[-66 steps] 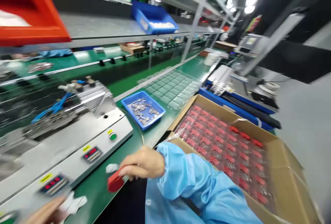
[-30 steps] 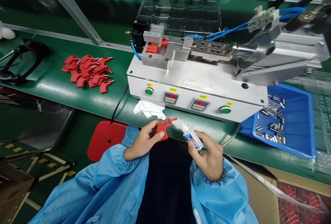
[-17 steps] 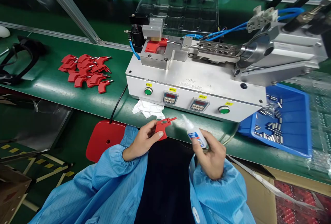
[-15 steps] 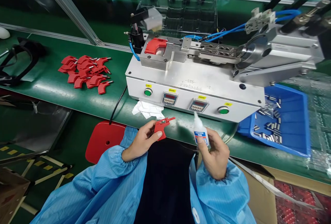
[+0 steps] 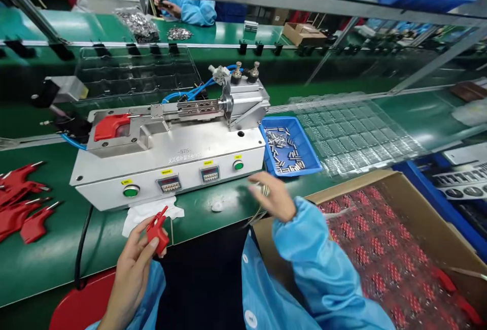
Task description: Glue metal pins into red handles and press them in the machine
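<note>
My left hand (image 5: 133, 264) is closed around a red pistol-shaped plastic piece (image 5: 158, 231), its narrow tip pointing up. The hand is at the table's front edge, just below a crumpled white cloth (image 5: 173, 209). My right hand (image 5: 272, 198) is in front of the machine's right end, near the blue bin (image 5: 317, 163) of small metal cylinders. Motion smears its fingers, and I cannot make out whether they hold anything. Between the hands, a small whitish object (image 5: 217, 206) is on the green table. Another red piece (image 5: 111, 127) sits in the machine's metal holder.
The silver press machine (image 5: 178, 150) has green buttons and small counters. Several red pieces (image 5: 34, 223) lie at left. Clear plastic trays (image 5: 365, 132) are on the right. An open carton (image 5: 429, 208) holds packed red pieces. Across the bench, a person's blue sleeve (image 5: 198, 12) shows.
My view has swung right and up. My right hand no longer shows the white glue bottle and has moved toward the blue bin. My left hand still holds the red piece.
</note>
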Motion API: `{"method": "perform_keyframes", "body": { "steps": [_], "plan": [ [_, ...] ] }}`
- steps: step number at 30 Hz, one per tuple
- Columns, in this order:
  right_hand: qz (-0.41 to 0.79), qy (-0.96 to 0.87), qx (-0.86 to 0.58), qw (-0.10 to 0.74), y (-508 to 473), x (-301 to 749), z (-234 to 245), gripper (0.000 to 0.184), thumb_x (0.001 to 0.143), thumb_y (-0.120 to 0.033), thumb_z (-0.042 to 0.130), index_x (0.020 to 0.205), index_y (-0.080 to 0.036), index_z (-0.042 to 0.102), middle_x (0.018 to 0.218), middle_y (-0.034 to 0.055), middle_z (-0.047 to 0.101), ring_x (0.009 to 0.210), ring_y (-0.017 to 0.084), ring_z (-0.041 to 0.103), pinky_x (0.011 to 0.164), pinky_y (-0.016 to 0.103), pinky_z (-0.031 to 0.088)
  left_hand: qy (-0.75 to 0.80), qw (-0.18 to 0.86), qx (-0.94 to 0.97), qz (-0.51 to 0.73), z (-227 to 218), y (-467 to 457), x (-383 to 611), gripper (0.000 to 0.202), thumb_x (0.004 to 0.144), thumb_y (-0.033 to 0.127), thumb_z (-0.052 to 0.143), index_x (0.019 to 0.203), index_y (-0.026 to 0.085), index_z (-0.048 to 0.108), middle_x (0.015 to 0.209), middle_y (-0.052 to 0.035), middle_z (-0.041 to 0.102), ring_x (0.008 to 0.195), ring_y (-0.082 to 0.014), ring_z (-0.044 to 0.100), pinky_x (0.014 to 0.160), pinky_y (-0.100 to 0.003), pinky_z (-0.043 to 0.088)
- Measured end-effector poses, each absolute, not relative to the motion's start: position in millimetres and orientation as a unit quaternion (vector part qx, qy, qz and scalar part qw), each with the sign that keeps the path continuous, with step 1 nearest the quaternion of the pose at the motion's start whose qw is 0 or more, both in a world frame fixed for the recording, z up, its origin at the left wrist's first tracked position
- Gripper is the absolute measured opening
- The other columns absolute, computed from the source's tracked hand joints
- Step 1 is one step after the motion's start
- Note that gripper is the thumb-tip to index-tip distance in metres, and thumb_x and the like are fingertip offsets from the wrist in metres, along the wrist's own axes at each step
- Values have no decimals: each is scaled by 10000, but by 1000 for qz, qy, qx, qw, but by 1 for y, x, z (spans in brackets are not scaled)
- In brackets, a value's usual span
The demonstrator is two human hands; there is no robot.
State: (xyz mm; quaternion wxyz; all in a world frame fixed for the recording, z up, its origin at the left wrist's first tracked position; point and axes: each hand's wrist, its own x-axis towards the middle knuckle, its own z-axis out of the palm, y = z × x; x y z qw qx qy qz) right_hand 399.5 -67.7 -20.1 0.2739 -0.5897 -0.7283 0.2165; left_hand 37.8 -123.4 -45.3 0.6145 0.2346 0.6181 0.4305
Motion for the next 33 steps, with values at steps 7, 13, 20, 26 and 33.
{"method": "perform_keyframes", "body": {
  "steps": [7,13,20,26,33],
  "plan": [
    [151,-552,-820,11,43,492,-7,206,796,-108,648,973,-152,743,890,89,741,931,225,696,882,296,525,605,623,231,438,-47,-117,37,790,716,524,888,1422,299,611,1235,-37,701,994,-162,625,785,-185,551],
    [164,-608,-773,78,50,491,14,153,789,-149,632,934,-147,682,830,60,708,806,172,668,808,266,544,591,636,162,470,-44,-123,19,866,619,465,943,1398,294,607,1415,-45,649,1314,-231,575,985,-196,513],
    [282,-746,-503,334,50,407,98,327,875,-506,672,932,-185,646,946,78,706,814,162,651,759,272,573,577,606,190,513,-49,-98,8,694,674,435,896,1277,189,654,1161,-81,712,897,-164,624,766,-242,508],
    [151,-862,-401,271,131,271,110,123,898,-205,584,996,-175,652,902,46,704,823,154,644,817,271,507,532,507,368,569,-17,-22,29,540,683,381,841,1137,164,644,1154,-110,699,1003,-215,663,725,-255,485],
    [32,-881,-467,73,182,209,102,241,963,-159,551,1066,-192,767,1045,105,735,1090,245,630,856,318,468,531,420,464,571,2,-24,-5,475,839,418,738,1208,181,555,1122,-101,721,904,-189,681,803,-308,516]
  ]
}}
